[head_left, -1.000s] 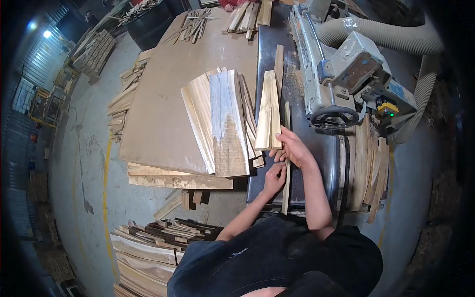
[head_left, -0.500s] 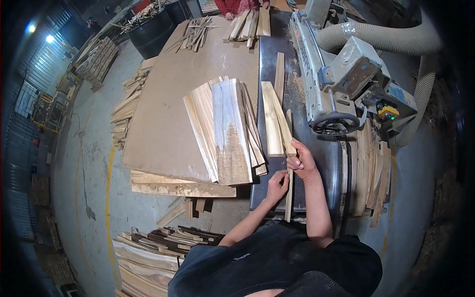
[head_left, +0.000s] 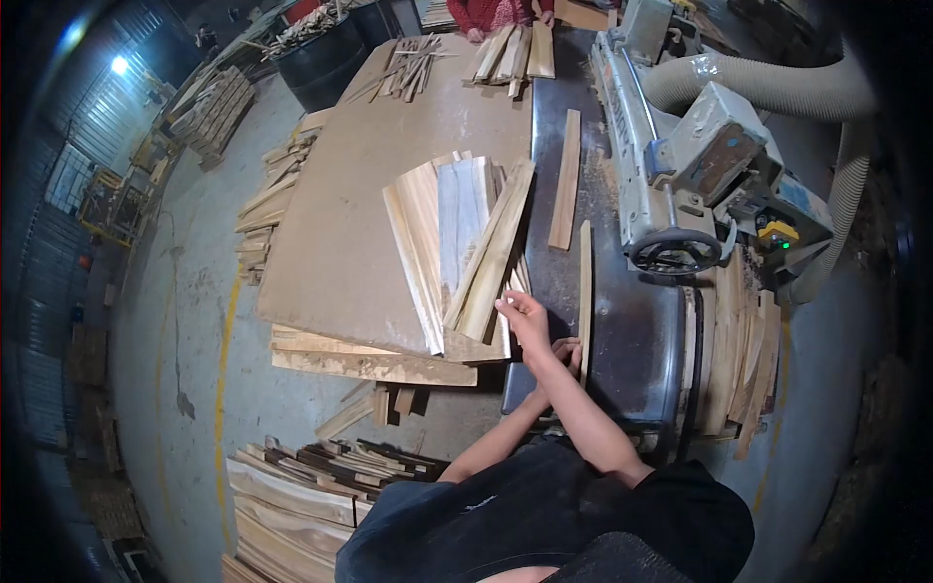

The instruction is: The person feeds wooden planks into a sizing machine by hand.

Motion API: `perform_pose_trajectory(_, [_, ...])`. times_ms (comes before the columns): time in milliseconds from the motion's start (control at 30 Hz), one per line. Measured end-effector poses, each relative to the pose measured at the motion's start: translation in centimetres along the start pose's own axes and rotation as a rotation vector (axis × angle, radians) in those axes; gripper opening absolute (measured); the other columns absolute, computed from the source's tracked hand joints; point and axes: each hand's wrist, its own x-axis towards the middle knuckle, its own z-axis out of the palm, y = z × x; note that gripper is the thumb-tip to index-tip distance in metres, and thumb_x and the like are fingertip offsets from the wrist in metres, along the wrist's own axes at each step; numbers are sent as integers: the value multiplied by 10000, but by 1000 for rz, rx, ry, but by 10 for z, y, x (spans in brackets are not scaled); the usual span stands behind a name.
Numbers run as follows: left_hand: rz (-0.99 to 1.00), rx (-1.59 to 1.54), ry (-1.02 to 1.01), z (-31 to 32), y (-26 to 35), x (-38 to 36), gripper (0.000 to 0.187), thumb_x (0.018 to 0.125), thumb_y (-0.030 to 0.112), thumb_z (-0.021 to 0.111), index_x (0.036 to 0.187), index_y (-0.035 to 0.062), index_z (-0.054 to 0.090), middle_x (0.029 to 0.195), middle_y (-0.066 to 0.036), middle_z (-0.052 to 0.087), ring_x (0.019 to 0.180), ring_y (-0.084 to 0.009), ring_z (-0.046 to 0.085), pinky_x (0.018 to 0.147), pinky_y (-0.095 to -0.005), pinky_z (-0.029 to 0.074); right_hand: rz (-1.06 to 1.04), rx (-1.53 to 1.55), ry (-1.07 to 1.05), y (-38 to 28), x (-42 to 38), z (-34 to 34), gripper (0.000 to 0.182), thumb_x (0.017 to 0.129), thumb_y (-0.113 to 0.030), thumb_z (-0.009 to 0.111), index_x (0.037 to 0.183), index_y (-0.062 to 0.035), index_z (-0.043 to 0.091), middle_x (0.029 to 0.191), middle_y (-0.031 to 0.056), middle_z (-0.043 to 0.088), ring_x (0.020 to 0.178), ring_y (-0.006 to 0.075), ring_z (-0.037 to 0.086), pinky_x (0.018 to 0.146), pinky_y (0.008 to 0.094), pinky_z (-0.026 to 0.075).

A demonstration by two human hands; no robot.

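Two pale narrow boards (head_left: 496, 248) lie slantwise on top of a fanned stack of wider planks (head_left: 416, 233), one of them grey-stained. My right hand (head_left: 525, 316) is at their lower right edge, fingers loosely bent and apart, not wrapped round the wood. Its forearm crosses over my left wrist. Partly hidden behind that forearm, my left hand (head_left: 570, 354) has its fingers closed on the lower part of a thin wooden strip (head_left: 585, 291) on the dark metal table (head_left: 632, 340). Another narrow board (head_left: 566, 180) lies farther up that table.
At right stands a machine with a handwheel (head_left: 674, 251) and a ribbed hose (head_left: 758, 83). Across the brown tabletop (head_left: 340, 214), a person in red (head_left: 496, 14) is beside more boards (head_left: 505, 58) and thin offcuts (head_left: 408, 68). Stacked wood (head_left: 292, 505) sits low at left.
My right hand has carried the two narrow boards left from the metal table onto the plank stack and loosened its fingers. My left hand stays on the thin strip. The view has shifted slightly.
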Motion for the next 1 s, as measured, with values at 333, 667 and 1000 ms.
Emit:
perform_pose_trajectory(333, [67, 16, 29, -7, 14, 14, 91, 873, 24, 637, 833, -57, 643, 905, -192, 692, 794, -303, 685, 703, -347, 538, -88, -1063, 63, -9, -19, 43, 1055, 658, -530, 810, 1353, 115, 347, 1276, 247, 338, 1204, 425, 352, 1025, 526, 318])
perform_pose_trajectory(667, [151, 551, -91, -10, 0, -15, 409, 885, 229, 589, 1236, 26, 537, 1397, -197, 458, 1316, -393, 399, 1060, -522, 326, -212, -717, 25, 19, 10, -6, 624, 688, -93, 773, 1243, 47, 525, 1189, 204, 555, 1121, 340, 555, 976, 396, 434])
perform_pose_trajectory(1000, [-443, 684, -715, -3, 3, -11, 455, 898, 321, 510, 1280, 83, 580, 1306, -182, 569, 1211, -372, 520, 1059, -556, 321, 509, -248, -687, -36, 7, -102, 454, 872, 6, 668, 1303, -24, 529, 1092, 67, 672, 975, 167, 651, 766, 304, 564])
